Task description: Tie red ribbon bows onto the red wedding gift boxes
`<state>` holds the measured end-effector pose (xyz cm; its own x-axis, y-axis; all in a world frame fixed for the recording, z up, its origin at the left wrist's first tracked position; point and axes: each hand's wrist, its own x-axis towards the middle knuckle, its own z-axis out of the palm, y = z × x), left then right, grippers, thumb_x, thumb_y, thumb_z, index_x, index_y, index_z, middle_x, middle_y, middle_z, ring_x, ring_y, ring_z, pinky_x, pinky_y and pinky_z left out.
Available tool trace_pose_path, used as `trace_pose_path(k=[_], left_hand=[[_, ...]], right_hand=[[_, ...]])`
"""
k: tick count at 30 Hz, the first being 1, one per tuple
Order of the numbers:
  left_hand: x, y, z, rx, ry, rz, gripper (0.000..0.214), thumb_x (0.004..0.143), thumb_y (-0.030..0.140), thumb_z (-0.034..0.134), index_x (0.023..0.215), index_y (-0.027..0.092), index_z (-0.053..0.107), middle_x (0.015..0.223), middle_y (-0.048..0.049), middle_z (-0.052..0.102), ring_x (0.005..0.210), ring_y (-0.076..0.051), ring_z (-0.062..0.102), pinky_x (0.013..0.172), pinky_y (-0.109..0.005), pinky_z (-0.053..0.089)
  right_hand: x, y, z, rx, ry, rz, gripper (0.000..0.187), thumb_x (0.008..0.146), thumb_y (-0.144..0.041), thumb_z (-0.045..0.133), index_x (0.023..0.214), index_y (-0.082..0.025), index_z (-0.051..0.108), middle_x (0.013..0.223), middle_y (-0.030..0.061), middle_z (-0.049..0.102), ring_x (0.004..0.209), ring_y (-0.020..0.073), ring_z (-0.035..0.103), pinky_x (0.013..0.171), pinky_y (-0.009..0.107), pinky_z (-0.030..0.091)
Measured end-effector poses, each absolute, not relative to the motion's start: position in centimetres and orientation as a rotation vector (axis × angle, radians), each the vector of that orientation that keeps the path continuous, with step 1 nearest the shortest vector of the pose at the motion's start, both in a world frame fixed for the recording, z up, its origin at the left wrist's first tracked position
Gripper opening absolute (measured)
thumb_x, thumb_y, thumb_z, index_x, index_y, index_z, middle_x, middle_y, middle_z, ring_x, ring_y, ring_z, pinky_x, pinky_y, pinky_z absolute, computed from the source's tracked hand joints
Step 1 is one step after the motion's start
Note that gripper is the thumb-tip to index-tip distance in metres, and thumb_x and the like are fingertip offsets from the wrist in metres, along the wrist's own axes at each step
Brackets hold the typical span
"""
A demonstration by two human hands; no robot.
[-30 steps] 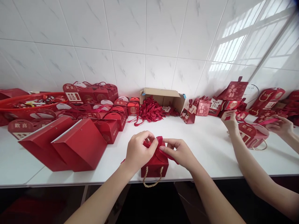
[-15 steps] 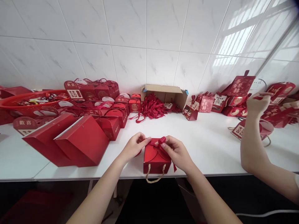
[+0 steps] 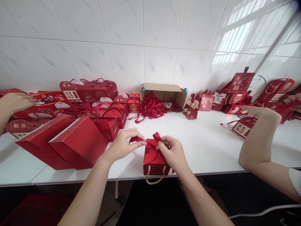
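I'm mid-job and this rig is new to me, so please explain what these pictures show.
There is no machine: a person works bare-handed, and every picture comes from one camera on their head, looking forward and down. The left hand and right hand pinch a red ribbon on a small red gift box with a rope handle, at the edge of the white table. Behind are more red gift boxes and a cardboard carton with loose ribbons spilling out. The arm at right and hand at far left belong to other people.
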<state>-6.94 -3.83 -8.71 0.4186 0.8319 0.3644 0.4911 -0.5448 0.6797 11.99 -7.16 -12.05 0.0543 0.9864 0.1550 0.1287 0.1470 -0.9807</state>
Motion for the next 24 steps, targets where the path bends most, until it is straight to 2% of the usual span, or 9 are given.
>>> trace_pose_path(k=[4,7,11,14,16,18,21,24], left_hand=[[-6.4,-3.9,-4.7,2.603,0.97,0.733,0.019,0.085,0.029,0.053,0.086,0.029,0.072,0.081,-0.0015,0.06,0.077,-0.016,0.055,0.074,-0.027,0.042],[-4.7,-2.8,-2.7,2.709,0.883,0.646,0.021,0.081,0.021,0.056,0.078,0.031,0.073,0.08,0.0,0.059,0.078,-0.016,0.055,0.083,-0.028,0.039],[-2.3,-0.3,-2.9,2.703,0.77,0.549,0.018,0.074,0.019,0.062,0.068,0.032,0.073,0.079,0.0005,0.059,0.082,-0.018,0.056,0.091,-0.032,0.035],[-1.5,0.8,-4.9,2.695,0.828,0.609,0.009,0.073,0.026,0.065,0.077,0.03,0.072,0.096,-0.0013,0.062,0.098,-0.022,0.053,0.096,-0.038,0.033],[-1.8,0.6,-6.2,2.593,0.973,0.914,0.016,0.076,0.031,0.062,0.09,0.025,0.068,0.104,-0.0043,0.06,0.102,-0.022,0.052,0.094,-0.037,0.036],[-2.6,-0.2,-7.4,2.388,1.113,1.155,0.02,0.082,0.036,0.055,0.091,0.02,0.064,0.096,-0.0058,0.062,0.092,-0.02,0.055,0.084,-0.033,0.043],[-3.9,-2.0,-8.4,2.175,1.093,0.997,0.028,0.085,0.041,0.051,0.076,0.018,0.065,0.075,-0.0031,0.065,0.073,-0.016,0.059,0.07,-0.028,0.046],[-4.6,-3.6,-9.4,2.074,1.012,0.931,0.023,0.081,0.038,0.059,0.073,0.019,0.07,0.075,-0.003,0.07,0.074,-0.017,0.063,0.072,-0.027,0.049]], right_hand=[[11.7,-6.8,-12.0,-1.284,-1.436,0.831,0.013,0.074,-0.024,0.055,0.074,-0.017,0.066,0.061,0.0025,0.067,0.054,0.0148,0.056,0.055,0.026,0.041],[12.0,-6.9,-11.8,-1.222,-1.556,0.844,0.016,0.075,-0.022,0.053,0.078,-0.017,0.068,0.064,0.0024,0.068,0.055,0.0146,0.057,0.056,0.026,0.043],[12.3,-7.4,-11.5,-1.068,-1.644,0.937,0.019,0.08,-0.025,0.052,0.075,-0.017,0.068,0.071,0.0027,0.07,0.063,0.0152,0.06,0.061,0.026,0.045],[12.1,-7.5,-11.5,-1.104,-1.571,0.906,0.027,0.082,-0.034,0.054,0.064,-0.016,0.063,0.065,0.0037,0.069,0.059,0.0144,0.058,0.059,0.025,0.044],[11.9,-7.4,-11.7,-1.107,-1.522,0.899,0.031,0.083,-0.036,0.053,0.061,-0.016,0.061,0.062,0.0038,0.068,0.057,0.0137,0.057,0.058,0.024,0.044],[11.9,-7.2,-12.0,-1.068,-1.503,0.925,0.031,0.084,-0.036,0.053,0.061,-0.016,0.061,0.063,0.0036,0.068,0.059,0.0138,0.058,0.06,0.024,0.044],[12.0,-7.2,-12.2,-1.011,-1.528,0.945,0.031,0.084,-0.038,0.053,0.065,-0.016,0.063,0.066,0.0029,0.067,0.062,0.0143,0.058,0.061,0.024,0.044],[12.0,-7.3,-12.4,-0.992,-1.552,0.916,0.03,0.084,-0.038,0.053,0.067,-0.017,0.065,0.068,0.0028,0.066,0.064,0.0147,0.057,0.061,0.025,0.043]])
